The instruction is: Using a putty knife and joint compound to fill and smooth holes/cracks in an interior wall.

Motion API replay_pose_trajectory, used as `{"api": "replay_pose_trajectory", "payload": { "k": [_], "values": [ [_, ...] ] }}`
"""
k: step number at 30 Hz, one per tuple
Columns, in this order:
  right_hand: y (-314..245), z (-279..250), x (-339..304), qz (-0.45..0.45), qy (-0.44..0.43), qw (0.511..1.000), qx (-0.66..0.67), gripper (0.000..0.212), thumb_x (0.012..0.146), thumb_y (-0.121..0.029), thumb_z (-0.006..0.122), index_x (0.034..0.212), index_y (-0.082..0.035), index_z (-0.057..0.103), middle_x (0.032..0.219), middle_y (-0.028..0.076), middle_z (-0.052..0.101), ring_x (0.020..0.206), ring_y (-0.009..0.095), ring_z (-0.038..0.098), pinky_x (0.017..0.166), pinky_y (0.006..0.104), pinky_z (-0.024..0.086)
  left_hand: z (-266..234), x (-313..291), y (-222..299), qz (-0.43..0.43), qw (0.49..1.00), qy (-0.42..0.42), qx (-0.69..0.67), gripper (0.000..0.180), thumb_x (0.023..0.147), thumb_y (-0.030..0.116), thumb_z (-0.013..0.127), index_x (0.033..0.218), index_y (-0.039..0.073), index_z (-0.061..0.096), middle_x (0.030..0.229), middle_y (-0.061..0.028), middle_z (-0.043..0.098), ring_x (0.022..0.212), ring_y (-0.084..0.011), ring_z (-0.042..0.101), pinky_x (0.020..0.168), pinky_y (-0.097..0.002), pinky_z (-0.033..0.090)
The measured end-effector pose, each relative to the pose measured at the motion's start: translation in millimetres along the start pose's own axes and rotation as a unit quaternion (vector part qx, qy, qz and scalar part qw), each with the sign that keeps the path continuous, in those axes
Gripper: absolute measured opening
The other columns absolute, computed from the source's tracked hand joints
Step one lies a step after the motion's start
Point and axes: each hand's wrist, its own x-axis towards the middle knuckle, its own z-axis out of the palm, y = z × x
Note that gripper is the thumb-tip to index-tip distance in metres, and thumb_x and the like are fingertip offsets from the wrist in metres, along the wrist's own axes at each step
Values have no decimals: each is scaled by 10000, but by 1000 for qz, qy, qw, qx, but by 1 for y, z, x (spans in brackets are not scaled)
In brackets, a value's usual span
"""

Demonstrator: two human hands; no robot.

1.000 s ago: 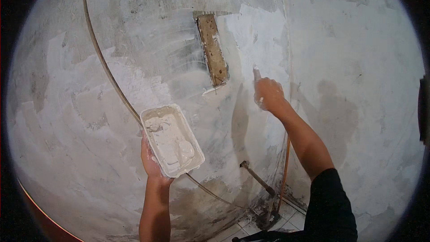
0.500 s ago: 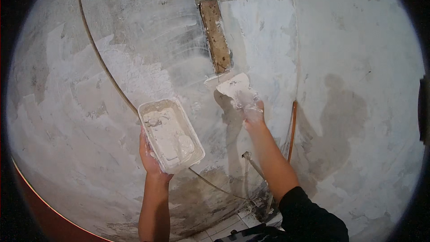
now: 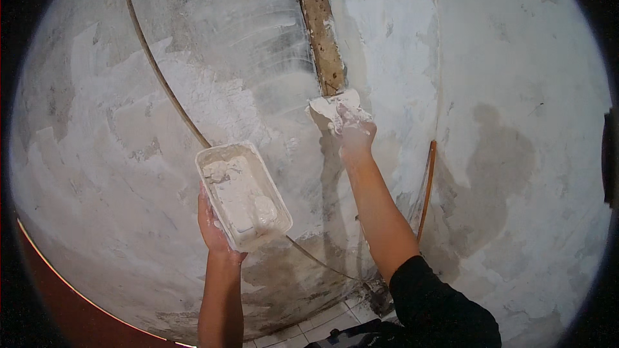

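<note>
Brown strip (image 3: pixel 323 42): set near-upright, top leaning left
Scraper (image 3: pixel 336 104): clasped by nearer right hand (image 3: pixel 356 132), below strip
Tub (image 3: pixel 263 238): held by left hand (image 3: pixel 211 224)

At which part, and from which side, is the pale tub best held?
The tub is probably best held by its underside and left side, coming from lower left, as the left hand does: its open top shows paste, and no handle is visible.

Wall (image 3: pixel 129 187): moderately lit, dimmer toward 12 o'clock
Body shadow (image 3: pixel 493 180): soft, 3 o'clock, cast from behind the wearer
Arm shadow (image 3: pixel 331 200): narrow, toward 6 o'clock
Right hand (image 3: pixel 356 130): slightly blurred
Paste (image 3: pixel 242 196): faint sheen
Red strip (image 3: pixel 55 299): bowed, bright-edged, 8 o'clock
Corners: vignetted black
</note>
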Motion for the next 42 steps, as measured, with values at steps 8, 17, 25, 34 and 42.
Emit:
{"api": "replay_pose_trajectory", "payload": {
  "k": [8,17,25,34,42],
  "values": [
    [49,-15,12,-69,51,988,-128,154,803,-2,703,954,23,687,829,48,682,647,122,602,514,274,455,-23,21,-10,19,1000,-9,-12,490,1010,419,320,1348,92,461,1255,-89,551,1104,-268,578,922,-412,504],
    [32,-100,-22,-307,-135,849,-409,224,803,-133,728,913,49,655,868,110,705,748,181,660,649,309,531,-45,-2,-5,53,995,-65,54,479,987,338,426,1356,33,412,1251,-129,535,1104,-257,587,896,-402,536],
    [34,-6,-66,-273,-219,836,-422,357,769,-183,747,1002,60,626,924,191,698,836,322,667,786,386,511,-44,-11,-2,16,999,-33,-1,497,991,356,412,1365,31,396,1262,-126,528,1107,-264,582,906,-405,529],
    [27,11,-25,-349,-121,772,-517,328,732,-169,744,963,42,643,890,239,678,879,412,648,778,430,505,-36,5,-19,12,999,-8,32,500,1008,441,334,1346,99,474,1273,-73,557,1119,-249,571,959,-408,467],
    [36,-91,53,-244,-52,818,-518,318,717,-169,738,947,33,649,845,245,676,856,421,649,753,443,505,-33,43,-98,2,999,-2,-33,476,1010,413,336,1331,88,474,1251,-76,561,1113,-248,575,942,-410,483]
  ]
}}
